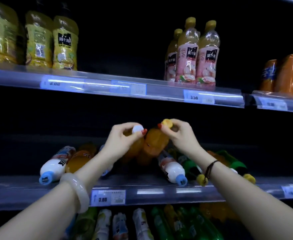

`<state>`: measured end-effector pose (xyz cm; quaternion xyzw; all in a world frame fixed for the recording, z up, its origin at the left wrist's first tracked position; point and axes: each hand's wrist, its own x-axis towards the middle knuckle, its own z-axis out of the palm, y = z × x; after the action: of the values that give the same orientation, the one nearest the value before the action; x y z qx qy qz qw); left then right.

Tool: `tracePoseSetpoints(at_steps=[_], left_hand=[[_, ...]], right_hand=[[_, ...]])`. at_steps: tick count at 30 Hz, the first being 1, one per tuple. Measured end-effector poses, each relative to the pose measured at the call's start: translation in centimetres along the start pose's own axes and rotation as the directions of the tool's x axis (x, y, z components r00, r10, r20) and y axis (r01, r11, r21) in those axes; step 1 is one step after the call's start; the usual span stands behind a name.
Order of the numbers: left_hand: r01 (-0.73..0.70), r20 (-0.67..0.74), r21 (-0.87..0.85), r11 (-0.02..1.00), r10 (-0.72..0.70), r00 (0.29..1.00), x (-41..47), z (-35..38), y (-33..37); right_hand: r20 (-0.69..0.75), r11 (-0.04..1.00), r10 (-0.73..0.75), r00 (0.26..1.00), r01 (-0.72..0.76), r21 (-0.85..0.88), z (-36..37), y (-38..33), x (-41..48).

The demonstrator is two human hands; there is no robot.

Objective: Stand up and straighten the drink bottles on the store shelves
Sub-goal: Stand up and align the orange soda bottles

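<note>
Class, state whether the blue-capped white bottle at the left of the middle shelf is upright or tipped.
Tipped: the white bottle lies on its side, blue cap pointing toward the shelf edge.

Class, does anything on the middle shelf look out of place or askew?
Yes. Beside the white-capped bottle in the left hand and yellow-capped bottle in the right hand, a milky bottle and green bottle lie toppled.

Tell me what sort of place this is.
Probably a shop's drinks aisle: tiered shelves fronted with price tags, upright juice bottles above, toppled bottles on the middle shelf.
</note>
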<state>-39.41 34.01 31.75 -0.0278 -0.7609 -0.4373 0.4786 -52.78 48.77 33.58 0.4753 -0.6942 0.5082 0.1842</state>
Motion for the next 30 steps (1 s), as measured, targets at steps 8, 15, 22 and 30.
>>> tracePoseSetpoints(at_steps=[8,15,22,30], left_hand=[[0.089,-0.289,-0.183,0.979,-0.14,0.947,5.3,-0.4,2.4],[0.218,-0.169,-0.036,0.975,-0.221,0.961,5.5,0.3,0.9],[0.31,-0.019,0.095,0.946,-0.309,0.951,4.5,-1.0,-2.7],[0.448,0.088,0.079,0.89,-0.454,0.886,2.3,-1.4,-4.7]], right_hand=[[-0.097,0.962,0.04,0.995,-0.012,0.274,0.4,-2.1,3.6],[0.218,0.899,0.179,0.959,-0.249,0.361,2.7,-0.3,2.1],[0.284,0.815,0.3,0.911,-0.399,0.42,4.7,2.1,-0.1],[0.291,0.818,0.342,0.893,-0.436,0.375,4.6,1.8,-0.5]])
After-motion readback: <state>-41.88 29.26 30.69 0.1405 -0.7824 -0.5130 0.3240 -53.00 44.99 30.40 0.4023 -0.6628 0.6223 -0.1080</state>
